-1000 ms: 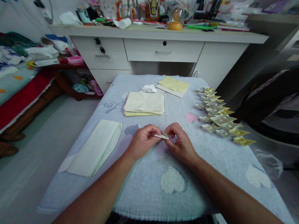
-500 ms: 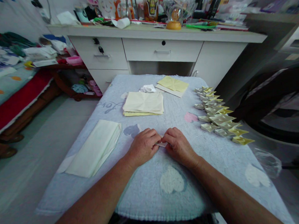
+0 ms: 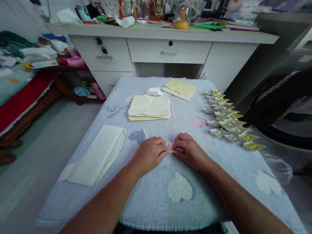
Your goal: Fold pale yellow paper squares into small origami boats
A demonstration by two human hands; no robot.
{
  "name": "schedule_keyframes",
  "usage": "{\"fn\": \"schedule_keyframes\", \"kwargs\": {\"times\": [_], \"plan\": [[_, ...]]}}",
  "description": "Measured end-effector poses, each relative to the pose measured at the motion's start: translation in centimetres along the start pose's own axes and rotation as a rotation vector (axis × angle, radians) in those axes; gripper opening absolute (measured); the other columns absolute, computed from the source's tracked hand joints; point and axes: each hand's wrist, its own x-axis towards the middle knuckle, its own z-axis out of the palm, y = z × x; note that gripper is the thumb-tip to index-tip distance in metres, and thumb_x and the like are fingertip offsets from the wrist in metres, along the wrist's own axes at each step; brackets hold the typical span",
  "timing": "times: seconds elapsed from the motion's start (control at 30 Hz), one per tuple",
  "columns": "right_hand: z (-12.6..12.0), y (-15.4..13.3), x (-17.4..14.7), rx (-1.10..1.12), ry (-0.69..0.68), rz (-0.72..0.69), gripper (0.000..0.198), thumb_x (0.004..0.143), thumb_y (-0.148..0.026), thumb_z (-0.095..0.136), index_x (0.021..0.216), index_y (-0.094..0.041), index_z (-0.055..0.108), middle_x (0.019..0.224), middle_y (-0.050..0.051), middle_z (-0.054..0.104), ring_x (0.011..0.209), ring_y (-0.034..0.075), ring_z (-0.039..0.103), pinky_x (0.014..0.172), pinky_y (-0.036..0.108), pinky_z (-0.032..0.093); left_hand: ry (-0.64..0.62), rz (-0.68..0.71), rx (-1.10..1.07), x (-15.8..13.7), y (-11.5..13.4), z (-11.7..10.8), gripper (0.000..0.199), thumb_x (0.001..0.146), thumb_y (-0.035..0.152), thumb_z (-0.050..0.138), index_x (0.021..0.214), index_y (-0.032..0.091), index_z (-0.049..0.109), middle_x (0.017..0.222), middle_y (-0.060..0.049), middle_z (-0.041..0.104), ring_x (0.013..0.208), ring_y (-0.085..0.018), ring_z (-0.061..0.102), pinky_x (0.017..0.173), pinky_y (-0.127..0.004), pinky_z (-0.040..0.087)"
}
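A small piece of folded white paper (image 3: 169,146) lies between my two hands, low over the cloth-covered table (image 3: 152,204). My left hand (image 3: 151,152) pinches its left side, fingers closed. On the opposite side, my right hand (image 3: 188,148) grips the paper between thumb and fingers. Most of its folds are hidden by my fingers. Beyond the hands rests a stack of cream and yellow paper sheets (image 3: 149,106). Several folded paper boats (image 3: 230,123) stand in rows along the table's right side.
A long folded pale paper bundle (image 3: 98,155) lies at the left. Farther back are a crumpled white paper (image 3: 154,92) and a yellow sheet (image 3: 180,87) over a white one. A cluttered white desk (image 3: 166,37) stands behind; a clear plastic bag (image 3: 279,168) hangs at right.
My hands have spread slightly apart, the right one shifting a little to the right. More of the small paper shows between them now.
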Motion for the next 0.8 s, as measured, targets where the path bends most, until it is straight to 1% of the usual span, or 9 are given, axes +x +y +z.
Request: {"fn": "schedule_keyframes", "kwargs": {"times": [0.1, 0.2, 0.43, 0.6, 0.7, 0.8], "plan": [[0.3, 0.2, 0.0, -0.016, 0.006, 0.001, 0.008, 0.082, -0.012, 0.067, 0.077, -0.019, 0.067, 0.085, 0.004, 0.061, 0.086, 0.019, 0.051, 0.079, 0.032, 0.036, -0.003, -0.096, -0.074, 0.1, 0.1, -0.1, 0.006, 0.083, 0.016, 0.065, 0.079, 0.018, 0.069, 0.080, -0.003, 0.062, 0.082, -0.017, 0.058, 0.073, -0.028, 0.043], [0.4, 0.2, 0.0, -0.037, 0.001, 0.004, 0.008, 0.083, -0.014, 0.066, 0.077, -0.019, 0.067, 0.084, 0.003, 0.061, 0.085, 0.019, 0.051, 0.078, 0.032, 0.035, 0.004, -0.147, -0.102, 0.2, 0.3, -0.3, 0.007, 0.082, 0.017, 0.067, 0.074, 0.017, 0.066, 0.077, -0.002, 0.060, 0.081, -0.017, 0.057, 0.072, -0.027, 0.042], [0.3, -0.5, -0.1, -0.057, -0.017, 0.040, 0.005, 0.083, -0.014, 0.066, 0.084, -0.019, 0.066, 0.088, 0.004, 0.060, 0.089, 0.019, 0.050, 0.079, 0.033, 0.032, 0.002, -0.136, -0.128, 0.3, 0.4, -0.4, 0.012, 0.083, 0.017, 0.064, 0.072, 0.018, 0.064, 0.074, -0.001, 0.057, 0.078, -0.017, 0.055, 0.069, -0.026, 0.039], [0.6, -0.7, 0.3, -0.107, -0.037, 0.081, 0.006, 0.087, -0.018, 0.063, 0.084, -0.019, 0.067, 0.088, 0.004, 0.060, 0.088, 0.020, 0.048, 0.078, 0.034, 0.031, 0.003, -0.138, -0.115, 0.3, 0.3, -0.3, 0.019, 0.086, 0.021, 0.060, 0.067, 0.017, 0.061, 0.073, -0.002, 0.057, 0.077, -0.016, 0.055, 0.068, -0.026, 0.039], [0.7, -0.9, 0.5, -0.135, -0.052, 0.106, 0.010, 0.090, -0.021, 0.060, 0.084, -0.019, 0.068, 0.087, 0.005, 0.060, 0.086, 0.020, 0.047, 0.078, 0.035, 0.030, -0.004, -0.151, -0.087, 0.4, 0.5, -0.3, 0.019, 0.088, 0.020, 0.057, 0.070, 0.017, 0.062, 0.074, -0.002, 0.058, 0.078, -0.017, 0.056, 0.070, -0.028, 0.040], [0.6, -0.9, 0.4, -0.133, -0.041, 0.137, 0.010, 0.090, -0.023, 0.061, 0.084, -0.019, 0.067, 0.090, 0.006, 0.060, 0.088, 0.021, 0.046, 0.078, 0.035, 0.031, -0.009, -0.172, -0.045, 0.4, 0.8, -0.3, 0.018, 0.089, 0.020, 0.054, 0.075, 0.017, 0.064, 0.076, -0.003, 0.059, 0.081, -0.018, 0.056, 0.073, -0.030, 0.040]]}}
